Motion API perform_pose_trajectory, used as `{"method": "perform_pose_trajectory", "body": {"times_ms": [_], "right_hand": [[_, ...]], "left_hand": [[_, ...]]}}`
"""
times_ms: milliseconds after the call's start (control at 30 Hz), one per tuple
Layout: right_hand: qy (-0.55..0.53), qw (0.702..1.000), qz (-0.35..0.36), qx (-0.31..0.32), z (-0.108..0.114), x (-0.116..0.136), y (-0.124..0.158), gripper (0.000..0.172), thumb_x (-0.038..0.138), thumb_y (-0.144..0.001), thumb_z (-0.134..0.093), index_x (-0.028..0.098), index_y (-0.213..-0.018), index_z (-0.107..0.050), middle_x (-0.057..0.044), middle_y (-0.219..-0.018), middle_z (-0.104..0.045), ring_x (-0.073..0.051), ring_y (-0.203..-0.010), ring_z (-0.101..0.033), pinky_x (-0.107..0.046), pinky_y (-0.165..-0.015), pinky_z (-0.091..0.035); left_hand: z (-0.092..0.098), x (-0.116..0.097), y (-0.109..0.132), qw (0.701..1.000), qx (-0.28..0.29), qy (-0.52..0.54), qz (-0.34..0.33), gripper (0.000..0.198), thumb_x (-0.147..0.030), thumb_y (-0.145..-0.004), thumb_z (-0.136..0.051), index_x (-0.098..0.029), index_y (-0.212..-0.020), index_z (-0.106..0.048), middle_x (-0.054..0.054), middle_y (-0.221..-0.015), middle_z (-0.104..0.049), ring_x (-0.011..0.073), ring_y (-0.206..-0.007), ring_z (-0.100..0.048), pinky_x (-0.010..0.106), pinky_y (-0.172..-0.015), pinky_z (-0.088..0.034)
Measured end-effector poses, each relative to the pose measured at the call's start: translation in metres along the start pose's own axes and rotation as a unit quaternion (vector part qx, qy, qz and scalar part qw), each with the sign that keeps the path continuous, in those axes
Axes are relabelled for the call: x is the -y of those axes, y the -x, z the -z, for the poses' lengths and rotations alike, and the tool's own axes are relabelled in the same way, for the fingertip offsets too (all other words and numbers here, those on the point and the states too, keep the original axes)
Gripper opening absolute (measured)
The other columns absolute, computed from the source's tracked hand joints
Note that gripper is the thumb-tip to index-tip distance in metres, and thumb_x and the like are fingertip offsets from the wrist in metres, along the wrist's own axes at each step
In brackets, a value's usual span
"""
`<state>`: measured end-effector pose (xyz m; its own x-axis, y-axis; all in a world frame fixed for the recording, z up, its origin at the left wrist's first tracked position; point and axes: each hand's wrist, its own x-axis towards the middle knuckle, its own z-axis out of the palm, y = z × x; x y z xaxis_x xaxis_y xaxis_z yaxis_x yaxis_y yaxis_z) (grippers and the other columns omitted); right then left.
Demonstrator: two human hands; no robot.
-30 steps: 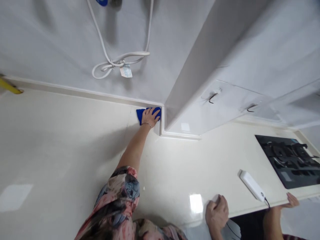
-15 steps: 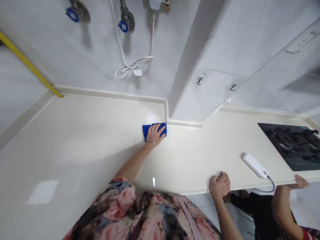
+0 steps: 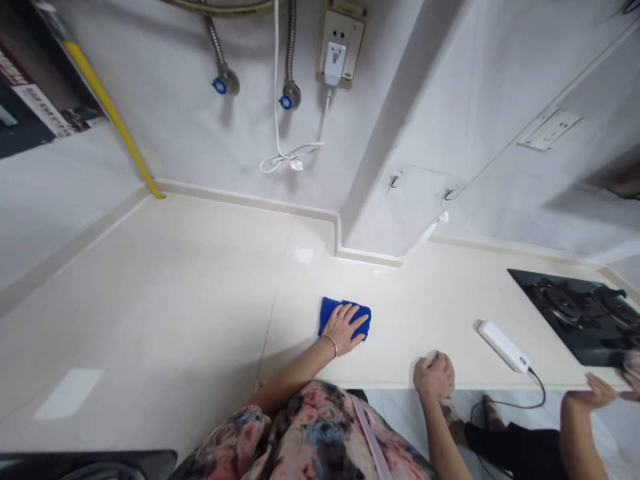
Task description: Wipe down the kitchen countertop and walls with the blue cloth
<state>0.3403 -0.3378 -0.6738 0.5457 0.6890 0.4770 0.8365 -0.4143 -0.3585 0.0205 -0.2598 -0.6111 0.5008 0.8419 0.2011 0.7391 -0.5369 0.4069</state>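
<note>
My left hand (image 3: pixel 345 327) lies over a folded blue cloth (image 3: pixel 327 315), its fingers spread across the top and pressing it against the cream countertop (image 3: pixel 220 287). The cloth rests a little in front of the wall's jutting corner. Near the front edge of the counter, my right hand (image 3: pixel 434 375) is curled into a fist and leans on the surface; I see nothing in it. To the right of that fist lies a white oblong device (image 3: pixel 503 345) with a black cable.
A black gas hob (image 3: pixel 570 307) is set into the counter at right. Another person's hand (image 3: pixel 593 393) is at the counter edge there. Along the back wall are a plugged-in white cable (image 3: pixel 277 87), blue-handled valves (image 3: pixel 225 81) and a yellow pipe (image 3: pixel 113 117).
My left hand has brought the blue cloth away from the wall corner, toward me and to the right. The camera view has shifted. My right hand stays at the counter edge.
</note>
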Motion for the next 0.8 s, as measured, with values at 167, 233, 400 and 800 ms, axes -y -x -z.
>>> {"method": "perform_pose_trajectory", "body": {"times_ms": [167,233,400,800], "right_hand": [[-0.001,0.999,-0.016,-0.048,-0.005,0.005,0.003,0.050,0.033,-0.088,-0.044,0.014,-0.131,-0.063,-0.022,-0.135,-0.063,-0.041,-0.127,-0.058,-0.060,-0.106,-0.047],[0.000,0.999,-0.008,-0.050,-0.005,0.006,0.003,0.051,0.032,-0.088,-0.044,0.012,-0.130,-0.064,-0.023,-0.135,-0.063,-0.041,-0.127,-0.058,-0.059,-0.106,-0.047],[0.004,0.999,-0.002,-0.037,-0.002,0.010,0.002,0.053,0.033,-0.088,-0.041,0.011,-0.131,-0.063,-0.023,-0.135,-0.063,-0.038,-0.129,-0.057,-0.056,-0.109,-0.046],[0.019,0.999,0.002,0.043,-0.006,-0.008,-0.007,0.053,0.043,-0.079,-0.040,0.024,-0.121,-0.066,-0.020,-0.134,-0.063,-0.039,-0.129,-0.060,-0.055,-0.105,-0.054]], "left_hand": [[0.004,0.002,0.002,1.000,-0.004,0.002,0.002,0.057,-0.053,-0.100,-0.052,-0.036,-0.154,-0.049,0.006,-0.162,-0.047,0.0278,-0.152,-0.038,0.051,-0.126,-0.030],[0.004,0.003,0.002,1.000,-0.006,0.000,0.002,0.058,-0.053,-0.099,-0.052,-0.036,-0.154,-0.049,0.007,-0.162,-0.047,0.0279,-0.152,-0.038,0.051,-0.127,-0.030],[-0.005,0.009,0.001,1.000,-0.015,-0.008,-0.007,0.059,-0.053,-0.099,-0.054,-0.035,-0.155,-0.049,0.008,-0.163,-0.046,0.0280,-0.151,-0.038,0.052,-0.127,-0.028],[-0.006,0.081,0.006,0.994,-0.084,-0.035,0.055,0.060,-0.054,-0.095,-0.061,-0.036,-0.152,-0.053,0.006,-0.159,-0.052,0.0277,-0.145,-0.046,0.049,-0.123,-0.034]]}}
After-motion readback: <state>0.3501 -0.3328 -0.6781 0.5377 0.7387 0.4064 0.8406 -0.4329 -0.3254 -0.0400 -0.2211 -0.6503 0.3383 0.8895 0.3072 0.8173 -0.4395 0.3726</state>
